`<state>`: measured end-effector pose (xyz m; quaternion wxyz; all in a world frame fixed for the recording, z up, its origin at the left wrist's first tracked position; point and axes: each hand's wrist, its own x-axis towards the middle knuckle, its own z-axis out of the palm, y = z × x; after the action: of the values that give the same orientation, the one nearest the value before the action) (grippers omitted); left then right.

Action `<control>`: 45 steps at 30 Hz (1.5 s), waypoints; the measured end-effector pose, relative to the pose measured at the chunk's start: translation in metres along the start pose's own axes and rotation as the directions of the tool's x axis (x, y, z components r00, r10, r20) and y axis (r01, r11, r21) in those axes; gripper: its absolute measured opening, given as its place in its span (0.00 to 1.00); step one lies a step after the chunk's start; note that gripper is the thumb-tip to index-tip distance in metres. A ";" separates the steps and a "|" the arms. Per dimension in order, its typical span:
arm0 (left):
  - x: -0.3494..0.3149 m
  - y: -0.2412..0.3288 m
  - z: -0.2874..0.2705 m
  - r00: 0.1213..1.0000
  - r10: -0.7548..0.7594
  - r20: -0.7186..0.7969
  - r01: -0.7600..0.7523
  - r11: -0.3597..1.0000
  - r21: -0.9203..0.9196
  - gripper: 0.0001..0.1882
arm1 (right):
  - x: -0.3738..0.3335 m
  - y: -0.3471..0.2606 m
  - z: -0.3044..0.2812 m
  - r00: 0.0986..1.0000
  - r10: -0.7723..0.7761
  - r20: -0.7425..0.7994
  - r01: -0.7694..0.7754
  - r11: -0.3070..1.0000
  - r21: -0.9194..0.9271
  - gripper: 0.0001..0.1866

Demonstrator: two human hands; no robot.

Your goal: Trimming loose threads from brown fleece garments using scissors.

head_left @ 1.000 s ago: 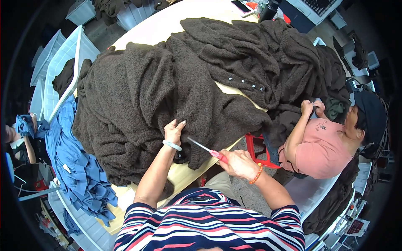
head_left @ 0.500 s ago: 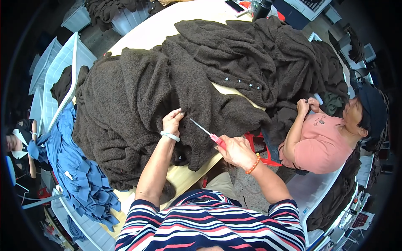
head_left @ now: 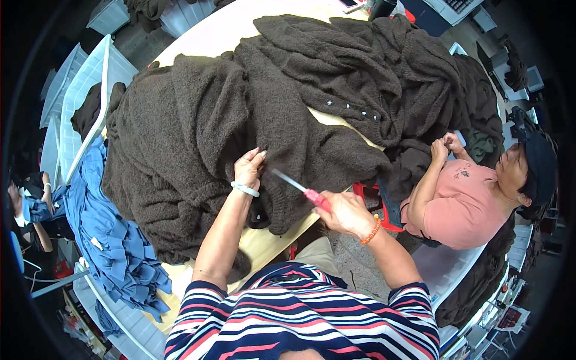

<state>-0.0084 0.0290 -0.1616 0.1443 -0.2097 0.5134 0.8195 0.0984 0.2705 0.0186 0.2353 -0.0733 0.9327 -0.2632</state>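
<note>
A large heap of dark brown knit garments (head_left: pixel 180 114) spreads over the table in front of me. My left hand (head_left: pixel 249 169) has its thumb and fingers pinched on the knit near the middle of the heap. In my right hand (head_left: pixel 349 215) is a pink-handled tool (head_left: pixel 316 198) with a thin metal shaft, slightly smeared by motion. Its shaft points left toward my left hand, and its tip is over the knit, apart from my fingers; I cannot tell whether it touches the cloth. Several small shiny buttons (head_left: pixel 348 106) show on a fold farther back.
Blue garments (head_left: pixel 114 240) hang over the table's left edge, beside clear plastic bins (head_left: pixel 90 114). At the right a person in a pink top (head_left: pixel 459 204) sits by a red stool (head_left: pixel 390 210). Another person (head_left: pixel 36 210) is at far left. A dark bottle (head_left: pixel 382 9) stands at the back.
The heap sits a little higher in the picture. My right hand has shifted slightly right with the tool, while my left hand keeps its pinch. The person at far left now has blue cloth raised.
</note>
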 end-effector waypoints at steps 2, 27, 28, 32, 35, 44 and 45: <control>-0.007 -0.003 0.007 0.998 0.067 -0.004 -0.067 0.998 -0.011 0.12 | -0.001 0.008 0.002 0.998 0.056 -0.025 -0.057 0.998 -0.030 0.15; -0.121 0.004 -0.015 0.796 0.604 -0.020 -0.346 0.482 0.805 0.23 | 0.021 0.021 0.025 0.979 0.025 -0.202 0.023 0.973 0.231 0.23; -0.114 0.004 -0.018 0.765 0.642 -0.057 -0.347 0.485 0.803 0.23 | 0.034 0.015 0.042 0.973 -0.048 -0.227 0.097 0.973 0.210 0.26; -0.079 -0.019 -0.041 0.801 0.575 -0.167 -0.408 0.729 0.551 0.17 | 0.082 -0.022 0.091 0.980 -0.079 -0.185 0.102 0.987 0.121 0.31; -0.091 0.000 -0.041 0.925 0.269 -0.269 -0.135 0.894 0.427 0.10 | 0.097 0.002 0.093 0.990 -0.025 -0.138 0.048 0.986 0.162 0.27; -0.128 0.024 0.014 0.590 0.754 0.287 -0.572 0.140 0.808 0.20 | 0.062 0.164 -0.019 0.799 0.265 -0.540 -0.009 0.903 0.430 0.18; -0.121 0.021 0.023 0.547 0.748 0.375 -0.621 0.063 0.781 0.22 | 0.060 0.170 -0.023 0.795 0.277 -0.540 -0.033 0.908 0.417 0.18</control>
<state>0.0835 0.0379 -0.0771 -0.2103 0.1089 0.8876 0.3952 0.0329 0.4100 -0.0773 -0.0338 0.1378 0.8912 -0.4308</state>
